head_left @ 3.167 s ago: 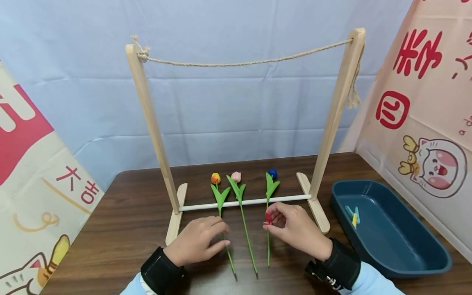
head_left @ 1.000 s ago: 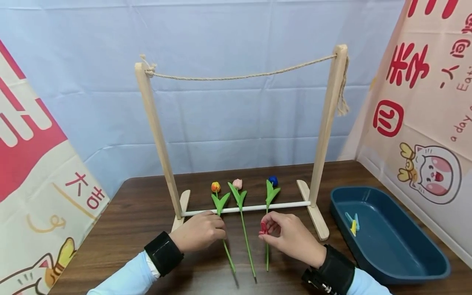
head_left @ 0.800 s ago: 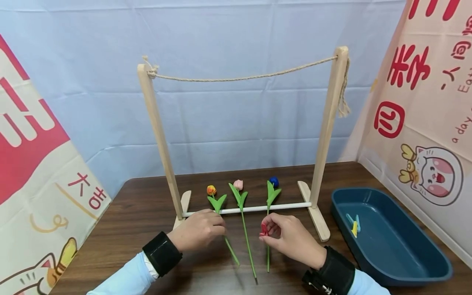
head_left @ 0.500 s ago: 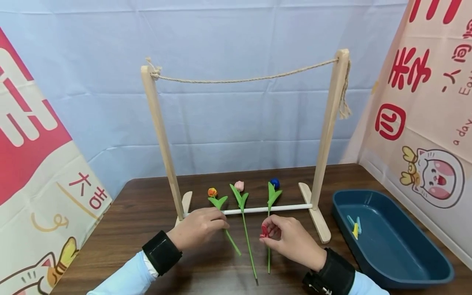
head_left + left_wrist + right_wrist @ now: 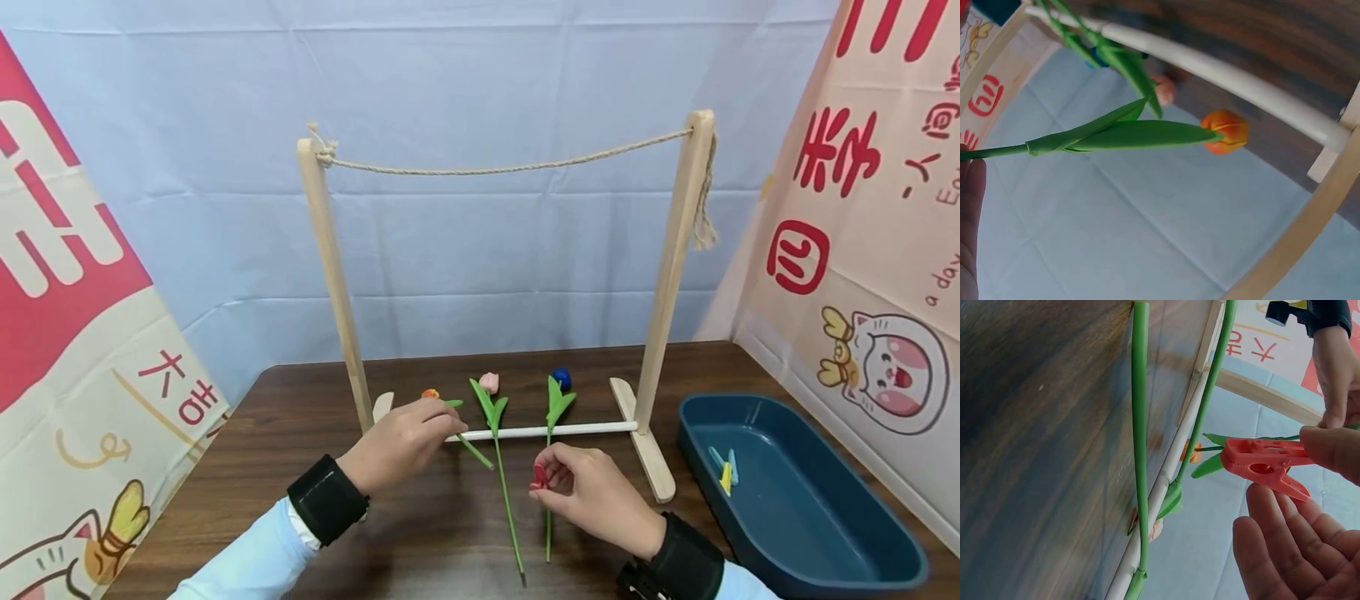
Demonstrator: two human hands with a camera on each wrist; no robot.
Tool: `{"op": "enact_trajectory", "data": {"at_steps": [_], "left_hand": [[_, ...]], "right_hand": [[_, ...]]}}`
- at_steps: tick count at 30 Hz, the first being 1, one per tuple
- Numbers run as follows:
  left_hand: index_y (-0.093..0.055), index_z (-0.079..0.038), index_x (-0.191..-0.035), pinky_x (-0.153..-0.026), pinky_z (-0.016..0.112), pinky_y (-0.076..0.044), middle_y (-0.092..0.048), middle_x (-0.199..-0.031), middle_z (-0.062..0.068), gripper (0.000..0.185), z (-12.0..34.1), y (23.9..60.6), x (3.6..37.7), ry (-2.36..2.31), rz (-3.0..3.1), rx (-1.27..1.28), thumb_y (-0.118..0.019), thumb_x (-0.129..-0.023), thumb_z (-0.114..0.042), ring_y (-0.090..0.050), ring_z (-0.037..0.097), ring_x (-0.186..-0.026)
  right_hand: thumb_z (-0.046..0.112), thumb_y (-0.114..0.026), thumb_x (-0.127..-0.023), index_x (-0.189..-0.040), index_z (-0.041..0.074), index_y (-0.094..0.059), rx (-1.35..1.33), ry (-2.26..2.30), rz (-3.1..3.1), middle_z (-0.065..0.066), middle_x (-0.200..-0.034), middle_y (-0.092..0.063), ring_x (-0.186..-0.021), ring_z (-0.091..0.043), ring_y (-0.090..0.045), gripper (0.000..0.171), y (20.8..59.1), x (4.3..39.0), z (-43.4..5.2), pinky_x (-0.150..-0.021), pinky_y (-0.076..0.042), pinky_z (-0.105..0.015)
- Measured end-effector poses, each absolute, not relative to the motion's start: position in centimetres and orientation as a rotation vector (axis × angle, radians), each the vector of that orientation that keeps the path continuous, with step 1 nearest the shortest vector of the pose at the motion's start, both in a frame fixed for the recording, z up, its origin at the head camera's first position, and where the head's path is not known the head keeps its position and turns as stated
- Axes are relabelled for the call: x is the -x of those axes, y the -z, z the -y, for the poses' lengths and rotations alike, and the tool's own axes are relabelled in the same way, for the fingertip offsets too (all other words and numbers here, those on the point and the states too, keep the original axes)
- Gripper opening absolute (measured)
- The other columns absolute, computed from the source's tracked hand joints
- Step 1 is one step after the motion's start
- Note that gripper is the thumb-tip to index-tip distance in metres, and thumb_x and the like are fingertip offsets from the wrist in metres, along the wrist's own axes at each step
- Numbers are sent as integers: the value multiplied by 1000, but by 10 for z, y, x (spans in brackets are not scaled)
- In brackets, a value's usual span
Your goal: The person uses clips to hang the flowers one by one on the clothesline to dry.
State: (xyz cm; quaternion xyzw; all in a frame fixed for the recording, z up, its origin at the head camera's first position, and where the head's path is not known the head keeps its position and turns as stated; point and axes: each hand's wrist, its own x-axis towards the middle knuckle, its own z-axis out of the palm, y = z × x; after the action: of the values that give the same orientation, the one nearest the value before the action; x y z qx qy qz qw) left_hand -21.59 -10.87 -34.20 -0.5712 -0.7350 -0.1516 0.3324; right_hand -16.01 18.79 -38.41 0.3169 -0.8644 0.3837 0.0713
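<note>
My left hand [image 5: 401, 442] pinches the green stem of an orange-yellow artificial tulip [image 5: 1225, 131], lifted off the table; in the head view the hand hides most of it. Between thumb and fingers of my right hand [image 5: 592, 492] is a red clothespin [image 5: 1266, 461], held above the stem of the blue tulip [image 5: 561, 380]. Beside it a pink tulip [image 5: 489, 383] lies on the table, its stem pointing towards me. Both lying tulips cross the white rod [image 5: 585, 429] at the base of the wooden frame.
A twine rope [image 5: 510, 170] hangs slack between the frame's wooden posts [image 5: 675, 267]. At the right stands a dark blue tray [image 5: 817, 533], with yellow and light blue clothespins [image 5: 725, 471] inside. A pale blue cloth [image 5: 480, 250] hangs behind the table [image 5: 420, 542].
My left hand came down onto the orange tulip's stem, took hold of it and raised it from the table. The right hand with the red clothespin stays nearly in place.
</note>
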Motion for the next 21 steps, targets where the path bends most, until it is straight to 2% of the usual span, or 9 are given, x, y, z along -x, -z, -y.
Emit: {"op": "enact_trajectory", "data": {"at_steps": [6, 12, 15, 18, 21], "left_hand": [[-64, -6, -103, -79, 24, -52, -61, -100, 4, 18, 110, 325, 220, 409, 1891, 1431, -47, -102, -6, -62, 16, -93], [-64, -4, -111, -77, 27, -52, -63, -103, 6, 19, 113, 311, 224, 504, 1902, 1347, -49, -103, -11, -62, 17, -92], [-64, -3, -113, -71, 26, -49, -63, -101, 7, 16, 113, 304, 227, 583, 1888, 1323, -57, -99, -6, -60, 14, -82], [-64, -2, -112, -65, 26, -45, -64, -98, 8, 22, 112, 296, 231, 647, 1871, 1305, -63, -91, 5, -56, 12, -75], [-64, -2, -112, -64, 25, -45, -64, -96, 8, 26, 110, 286, 234, 683, 1857, 1286, -65, -88, 9, -55, 13, -76]], "right_hand": [[31, -72, -89, -101, 19, -62, -952, -1164, 2602, 14, -86, -61, -77, -2, -59, 20, 384, 159, -188, -68, -53, -27], [30, -72, -89, -101, 20, -62, -949, -1153, 2582, 15, -87, -60, -78, -2, -59, 19, 383, 159, -188, -67, -53, -27], [29, -73, -89, -102, 20, -62, -932, -1138, 2574, 15, -86, -60, -78, -1, -59, 19, 382, 159, -188, -67, -53, -27], [27, -74, -88, -101, 19, -62, -913, -1126, 2566, 15, -85, -60, -77, -1, -59, 19, 380, 159, -188, -66, -53, -29], [24, -75, -87, -100, 18, -63, -903, -1125, 2568, 15, -85, -60, -77, -1, -59, 19, 379, 159, -188, -66, -53, -29]]}}
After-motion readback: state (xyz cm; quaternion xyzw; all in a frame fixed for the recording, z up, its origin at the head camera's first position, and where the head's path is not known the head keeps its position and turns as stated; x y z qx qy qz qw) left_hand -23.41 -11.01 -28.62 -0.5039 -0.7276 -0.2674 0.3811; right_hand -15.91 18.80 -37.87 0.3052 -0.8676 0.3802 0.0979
